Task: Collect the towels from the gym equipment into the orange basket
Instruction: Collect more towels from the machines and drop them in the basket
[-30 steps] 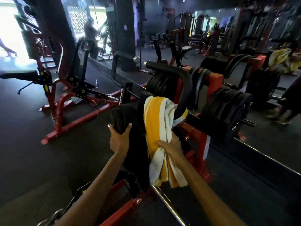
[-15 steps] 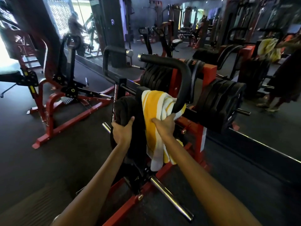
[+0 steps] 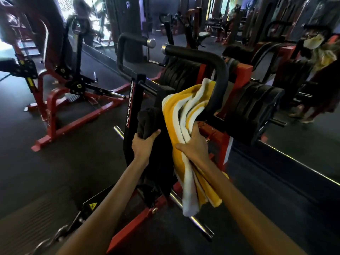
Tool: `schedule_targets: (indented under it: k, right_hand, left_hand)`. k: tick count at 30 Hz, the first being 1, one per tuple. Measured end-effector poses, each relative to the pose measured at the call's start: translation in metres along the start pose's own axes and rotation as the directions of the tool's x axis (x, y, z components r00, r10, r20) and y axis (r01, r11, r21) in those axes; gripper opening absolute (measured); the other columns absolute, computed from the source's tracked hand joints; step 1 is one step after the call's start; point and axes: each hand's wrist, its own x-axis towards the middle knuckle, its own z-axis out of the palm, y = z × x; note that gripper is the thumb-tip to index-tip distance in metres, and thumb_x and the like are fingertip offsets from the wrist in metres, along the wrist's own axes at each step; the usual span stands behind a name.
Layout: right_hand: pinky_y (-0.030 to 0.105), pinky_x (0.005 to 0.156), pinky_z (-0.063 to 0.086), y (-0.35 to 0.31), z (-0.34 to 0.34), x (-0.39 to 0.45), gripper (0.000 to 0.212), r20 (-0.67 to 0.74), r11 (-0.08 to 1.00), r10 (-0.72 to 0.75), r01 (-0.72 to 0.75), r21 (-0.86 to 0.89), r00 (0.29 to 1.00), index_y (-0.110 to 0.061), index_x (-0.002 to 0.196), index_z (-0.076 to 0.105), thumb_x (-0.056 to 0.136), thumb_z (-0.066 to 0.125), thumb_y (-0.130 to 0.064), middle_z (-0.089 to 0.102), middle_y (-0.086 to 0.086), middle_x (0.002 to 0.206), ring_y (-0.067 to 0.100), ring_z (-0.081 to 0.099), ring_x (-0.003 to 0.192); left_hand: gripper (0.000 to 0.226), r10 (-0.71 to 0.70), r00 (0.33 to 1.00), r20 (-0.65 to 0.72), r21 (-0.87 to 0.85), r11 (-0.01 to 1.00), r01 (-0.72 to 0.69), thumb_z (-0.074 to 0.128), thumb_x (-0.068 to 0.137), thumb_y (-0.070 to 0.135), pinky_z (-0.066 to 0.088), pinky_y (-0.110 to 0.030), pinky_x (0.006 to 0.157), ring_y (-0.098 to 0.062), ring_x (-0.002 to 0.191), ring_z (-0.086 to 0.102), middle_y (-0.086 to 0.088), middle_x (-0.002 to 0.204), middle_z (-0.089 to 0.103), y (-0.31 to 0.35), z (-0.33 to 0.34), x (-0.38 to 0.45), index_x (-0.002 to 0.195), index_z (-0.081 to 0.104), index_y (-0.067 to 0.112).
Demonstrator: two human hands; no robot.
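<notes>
The yellow and white towel (image 3: pixel 176 115) hangs over the padded black handle (image 3: pixel 217 78) of a red plate-loaded machine (image 3: pixel 219 137), with its long end falling down on the near side almost to the chrome bar (image 3: pixel 195 220). Just to the left of it a black towel (image 3: pixel 150 126) is draped over the dark upright of the same machine.

Both towels look soft, thick and light, so I judge they will not slip, but they will fold and trail when they are lifted. The striped one is bunched in several folds; a good place to take it is at the thick gathered middle, so the loose end does not catch on the frame or drag on the floor. The black one is hard to see against the dark frame, and its lower edge I cannot make out.

The right hand (image 3: pixel 193 144) is closed around the gathered folds of the striped towel, thumb pointing left, the arm reaching forward and nearly straight. The left hand (image 3: pixel 143 144) grips the black towel near its top, thumb spread to the right. The two hands are near each other, but apart. The orange basket is not in view.
</notes>
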Motion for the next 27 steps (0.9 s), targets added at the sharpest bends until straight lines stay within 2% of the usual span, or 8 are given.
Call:
schedule_targets:
  k: [4, 8, 11, 14, 18, 22, 25, 27]
  right_hand:
    - [0.033, 0.088, 0.045, -0.007, 0.014, -0.006, 0.106, 0.162, 0.985, -0.105, 0.125, -0.12, 0.981, -0.025, 0.152, 0.005, 0.073, 0.076, -0.024, 0.056, 0.006, 0.134, 0.031, 0.058, 0.115]
    - [0.021, 0.094, 0.035, -0.016, 0.032, -0.005, 0.092, 0.301, 0.98, -0.199, 0.192, 0.055, 0.933, -0.032, 0.15, 0.011, 0.081, 0.072, -0.033, 0.032, -0.011, 0.153, 0.018, 0.042, 0.134]
    - [0.037, 0.104, 0.042, -0.02, 0.056, -0.007, 0.076, 0.221, 0.973, -0.224, 0.203, 0.114, 0.949, -0.035, 0.147, 0.028, 0.082, 0.062, -0.054, 0.045, -0.006, 0.145, 0.023, 0.048, 0.129]
    - [0.049, 0.101, 0.041, -0.027, 0.081, -0.004, 0.073, 0.045, 0.951, -0.305, 0.301, 0.075, 0.951, -0.025, 0.134, 0.053, 0.075, 0.045, -0.068, 0.049, 0.01, 0.134, 0.032, 0.047, 0.122]
    - [0.041, 0.107, 0.038, -0.049, 0.103, 0.002, 0.067, -0.061, 0.882, -0.389, 0.391, 0.263, 0.919, -0.014, 0.126, 0.059, 0.076, 0.056, -0.058, 0.038, 0.008, 0.137, 0.028, 0.043, 0.127]
    - [0.023, 0.109, 0.03, -0.081, 0.124, -0.003, 0.061, 0.189, 0.847, -0.426, 0.317, 0.426, 0.885, -0.013, 0.131, 0.052, 0.084, 0.047, -0.052, 0.039, -0.007, 0.129, 0.007, 0.04, 0.123]
    - [0.032, 0.111, 0.031, -0.092, 0.143, 0.0, 0.041, 0.346, 0.867, -0.37, 0.186, 0.462, 0.862, -0.016, 0.133, 0.049, 0.098, 0.04, -0.037, 0.048, 0.002, 0.137, 0.017, 0.043, 0.13]
    - [0.033, 0.11, 0.033, -0.098, 0.153, -0.003, 0.037, 0.41, 0.877, -0.377, 0.177, 0.447, 0.83, -0.025, 0.131, 0.048, 0.097, 0.043, -0.039, 0.049, 0.001, 0.137, 0.019, 0.045, 0.128]
  left_hand:
    - [0.052, -0.009, 0.999, 0.046, 0.0, 1.0, 0.009, 0.075, 0.067, 0.038, 0.05, -0.042, 0.095, -0.026, 0.104, 0.062, -0.008, 0.113, 0.065, -0.009, -0.006, -0.007, 0.111, 0.059, 0.016]
    - [0.059, -0.061, 0.997, 0.054, -0.077, 0.995, 0.065, 0.066, 0.06, 0.042, 0.051, -0.046, 0.094, -0.026, 0.103, 0.063, -0.009, 0.111, 0.067, -0.022, -0.024, -0.007, 0.114, 0.062, 0.016]
    - [0.029, -0.038, 0.999, 0.016, -0.057, 0.998, 0.039, 0.066, 0.073, 0.029, 0.052, -0.044, 0.091, -0.03, 0.101, 0.063, -0.009, 0.102, 0.067, -0.025, -0.043, -0.006, 0.098, 0.061, 0.016]
    - [0.02, -0.012, 1.0, -0.01, -0.053, 0.999, 0.011, 0.063, 0.084, 0.016, 0.053, -0.044, 0.089, -0.029, 0.1, 0.063, -0.009, 0.103, 0.067, -0.027, -0.067, -0.001, 0.103, 0.06, 0.017]
    - [0.018, -0.002, 1.0, 0.019, -0.026, 1.0, 0.002, 0.065, 0.085, 0.019, 0.054, -0.043, 0.086, -0.026, 0.098, 0.064, -0.005, 0.098, 0.067, -0.03, -0.095, -0.001, 0.102, 0.061, 0.019]
    - [0.01, -0.07, 0.994, -0.089, -0.12, 0.991, 0.059, 0.063, 0.087, 0.014, 0.052, -0.026, 0.073, -0.018, 0.088, 0.06, 0.0, 0.089, 0.062, -0.032, -0.121, -0.007, 0.094, 0.058, 0.02]
    - [0.054, -0.151, 0.969, -0.196, -0.207, 0.972, 0.109, 0.066, 0.084, 0.022, 0.05, -0.046, 0.095, -0.031, 0.112, 0.058, -0.016, 0.123, 0.06, -0.04, -0.134, -0.017, 0.132, 0.048, 0.006]
    - [0.049, -0.195, 0.943, -0.27, -0.273, 0.955, 0.119, 0.062, 0.086, 0.019, 0.048, -0.048, 0.098, -0.033, 0.113, 0.058, -0.016, 0.125, 0.059, -0.042, -0.143, -0.022, 0.132, 0.047, 0.009]
